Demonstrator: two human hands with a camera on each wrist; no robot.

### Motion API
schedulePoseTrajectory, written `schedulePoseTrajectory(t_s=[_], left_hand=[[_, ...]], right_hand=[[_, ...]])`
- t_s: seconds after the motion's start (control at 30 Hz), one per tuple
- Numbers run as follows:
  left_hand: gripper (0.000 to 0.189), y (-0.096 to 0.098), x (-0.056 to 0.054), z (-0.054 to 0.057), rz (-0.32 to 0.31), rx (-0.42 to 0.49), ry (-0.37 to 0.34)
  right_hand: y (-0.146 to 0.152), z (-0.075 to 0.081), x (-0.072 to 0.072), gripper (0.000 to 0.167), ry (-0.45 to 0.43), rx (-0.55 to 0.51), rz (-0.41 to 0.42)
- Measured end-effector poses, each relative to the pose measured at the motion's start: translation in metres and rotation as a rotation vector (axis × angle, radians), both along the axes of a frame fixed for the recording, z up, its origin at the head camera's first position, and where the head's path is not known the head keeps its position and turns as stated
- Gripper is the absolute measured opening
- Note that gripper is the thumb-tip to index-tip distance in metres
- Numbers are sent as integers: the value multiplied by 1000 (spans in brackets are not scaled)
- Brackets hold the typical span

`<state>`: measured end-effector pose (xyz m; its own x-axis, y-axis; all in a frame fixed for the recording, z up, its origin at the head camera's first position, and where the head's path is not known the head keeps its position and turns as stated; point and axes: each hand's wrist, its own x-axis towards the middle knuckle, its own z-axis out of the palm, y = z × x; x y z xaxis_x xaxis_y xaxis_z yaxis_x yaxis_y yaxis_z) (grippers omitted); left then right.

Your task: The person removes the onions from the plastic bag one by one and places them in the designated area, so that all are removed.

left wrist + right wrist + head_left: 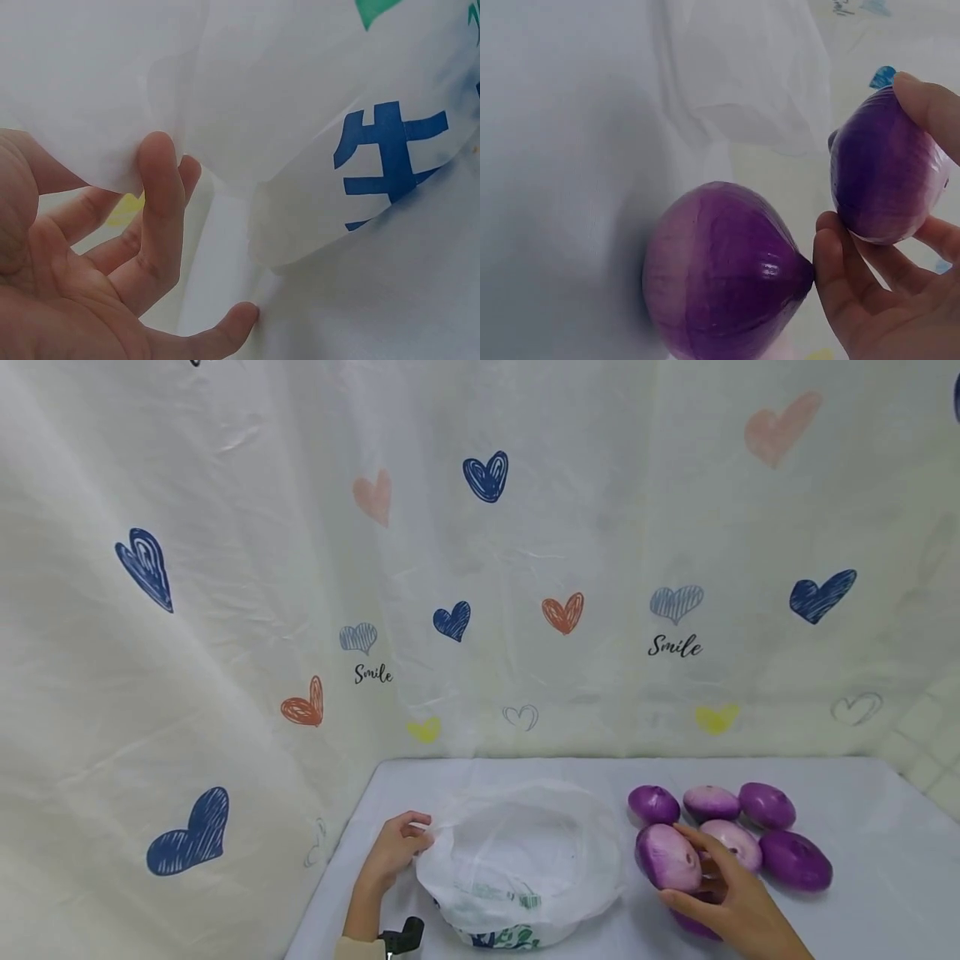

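A white plastic bag with green and blue print stands with its mouth open upward on the table. At its left rim, my left hand pinches the thin plastic; in the left wrist view the bag hides part of the thumb. My right hand grips a purple-and-white onion between thumb and fingers, raised right of the bag. Below that hand, another onion is partly hidden; the right wrist view shows an onion on the table close to the fingertips.
Several more onions sit behind and to the right of my right hand, including a dark purple one and one at the back. A white cloth covers the table. Behind hangs a curtain printed with hearts.
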<state>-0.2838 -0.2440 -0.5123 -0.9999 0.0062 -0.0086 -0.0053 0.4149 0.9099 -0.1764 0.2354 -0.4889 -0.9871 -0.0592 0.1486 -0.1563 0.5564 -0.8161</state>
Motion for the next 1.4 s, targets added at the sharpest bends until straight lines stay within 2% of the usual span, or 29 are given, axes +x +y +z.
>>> schedulePoseTrajectory(t_s=[0.13, 0.3, 0.4, 0.7, 0.93, 1.03, 1.17, 1.4], left_hand=[[27, -1, -1, 2, 6, -6, -7], [27, -2, -1, 6, 17, -22, -5], [27, -1, 0, 7, 19, -18, -13], [27, 0, -1, 7, 16, -19, -5], [27, 0, -1, 5, 16, -16, -9], [27, 0, 0, 5, 13, -15, -15], [27, 0, 1, 4, 10, -9, -16], [26, 1, 1, 2, 8, 1, -12]], right_hand=[[10, 0, 2, 84, 10, 49, -24], [18, -1, 3, 80, 148, 46, -9], [26, -2, 4, 81, 168, 47, -23], [56, -8, 9, 84, 88, 101, -96], [79, -15, 11, 93, -89, 145, -120], [87, -21, 12, 94, -107, 156, -137], [99, -31, 13, 95, -103, 162, -141], [113, -33, 11, 101, -254, 153, -112]])
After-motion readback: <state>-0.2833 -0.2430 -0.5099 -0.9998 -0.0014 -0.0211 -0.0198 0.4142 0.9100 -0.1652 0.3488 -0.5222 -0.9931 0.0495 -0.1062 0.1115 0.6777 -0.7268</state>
